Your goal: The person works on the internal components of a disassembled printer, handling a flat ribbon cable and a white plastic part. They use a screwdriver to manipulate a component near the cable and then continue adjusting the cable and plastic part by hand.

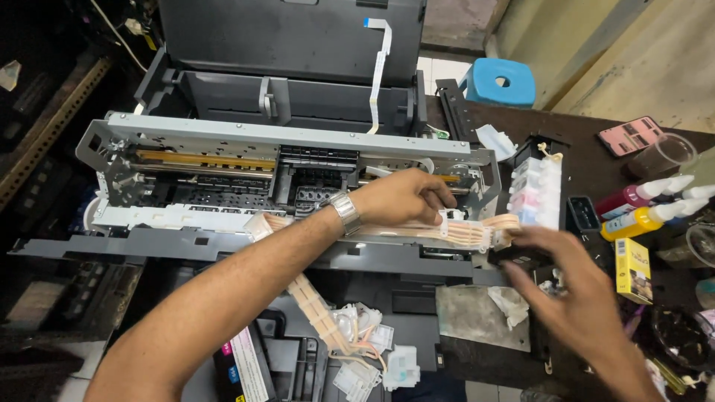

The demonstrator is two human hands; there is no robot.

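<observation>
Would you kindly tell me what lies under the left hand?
Under the left hand, a flat band of pale ink tubes crosses the opened grey printer. Its fingertips' grip is hidden.

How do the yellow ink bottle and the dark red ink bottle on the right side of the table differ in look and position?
The yellow ink bottle is bright and lies nearer the camera; the dark red ink bottle is much darker and lies just behind it. The yellow one sits beside the yellow box, while the red one is closer to the clear cup. Both lie on their sides with white nozzles pointing right, away from the right hand.
</observation>
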